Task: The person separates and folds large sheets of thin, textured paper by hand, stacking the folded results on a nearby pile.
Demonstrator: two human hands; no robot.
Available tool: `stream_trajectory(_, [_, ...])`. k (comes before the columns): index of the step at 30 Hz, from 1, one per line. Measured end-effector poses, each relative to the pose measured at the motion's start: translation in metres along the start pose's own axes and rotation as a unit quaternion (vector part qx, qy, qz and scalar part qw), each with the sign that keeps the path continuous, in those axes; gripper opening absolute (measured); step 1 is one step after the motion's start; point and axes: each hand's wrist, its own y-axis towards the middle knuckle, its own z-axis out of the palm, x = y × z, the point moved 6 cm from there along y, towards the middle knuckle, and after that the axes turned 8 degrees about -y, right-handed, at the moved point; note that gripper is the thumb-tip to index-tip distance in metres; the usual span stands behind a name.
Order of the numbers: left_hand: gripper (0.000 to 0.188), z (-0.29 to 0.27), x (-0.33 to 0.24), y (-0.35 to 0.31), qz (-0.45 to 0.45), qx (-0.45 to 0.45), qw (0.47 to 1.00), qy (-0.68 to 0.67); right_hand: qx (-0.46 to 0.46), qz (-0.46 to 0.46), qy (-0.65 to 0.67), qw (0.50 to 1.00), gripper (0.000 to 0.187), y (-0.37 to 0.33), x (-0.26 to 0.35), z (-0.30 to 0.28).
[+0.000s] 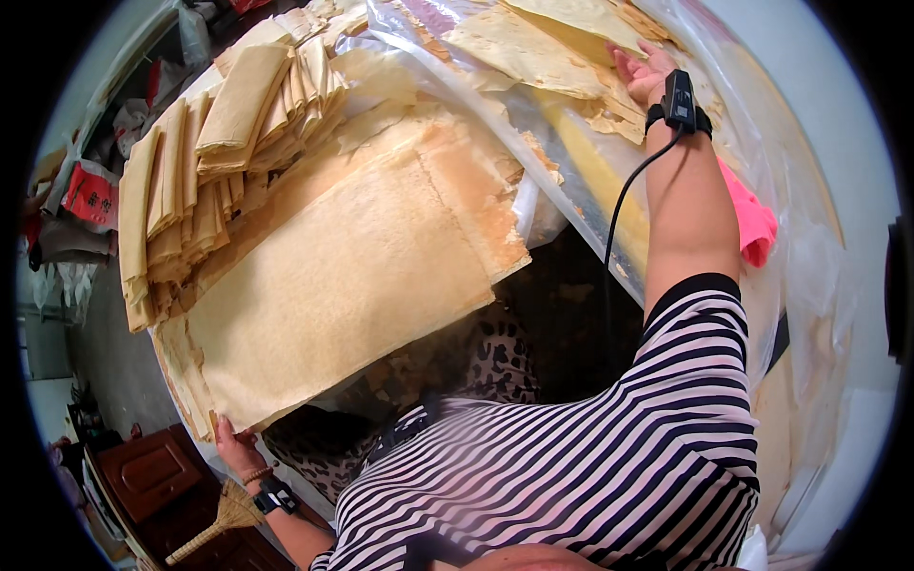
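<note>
A large, thin tan flatbread sheet lies flat in front of me, with a browned, ragged right end. At its near left corner, my left hand pinches the edge between thumb and fingers. My right hand is stretched far out to the upper right, fingers apart and slightly curled. It is beside the edge of a second pile of thin flatbread sheets, whose edges are broken and flaky. Whether its fingertips touch that pile I cannot tell.
Folded flatbreads are heaped at the far left. Clear plastic sheeting runs between the piles. A pink cloth lies beyond my right forearm. At lower left are a straw whisk broom and a dark red wooden cabinet.
</note>
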Motion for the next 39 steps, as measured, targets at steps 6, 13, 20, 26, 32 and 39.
stream_trajectory(6, [0.031,-0.007,0.006,0.006,0.006,-0.004,1.000,-0.011,-0.083,-0.092,-0.121,0.985,0.028,0.016,-0.011,0.038])
stream_trajectory(13, [0.032,0.006,-0.001,-0.006,0.012,0.002,1.000,-0.014,0.037,0.016,-0.057,0.998,0.060,0.021,-0.035,0.065])
stream_trajectory(20, [0.036,-0.001,0.005,0.004,0.020,0.011,1.000,0.003,-0.030,-0.090,-0.017,0.995,0.035,0.053,-0.035,0.044])
stream_trajectory(26, [0.039,0.004,0.005,0.006,0.031,0.008,0.999,0.008,0.052,-0.124,0.089,0.987,0.021,0.039,-0.018,0.092])
stream_trajectory(32, [0.041,-0.005,0.007,0.010,0.029,0.018,0.999,0.038,0.169,-0.091,0.036,0.981,0.023,-0.093,-0.144,0.188])
stream_trajectory(39, [0.059,-0.009,-0.025,-0.026,-0.165,0.071,0.971,0.157,0.263,0.037,-0.139,0.954,0.031,-0.226,-0.369,0.211])
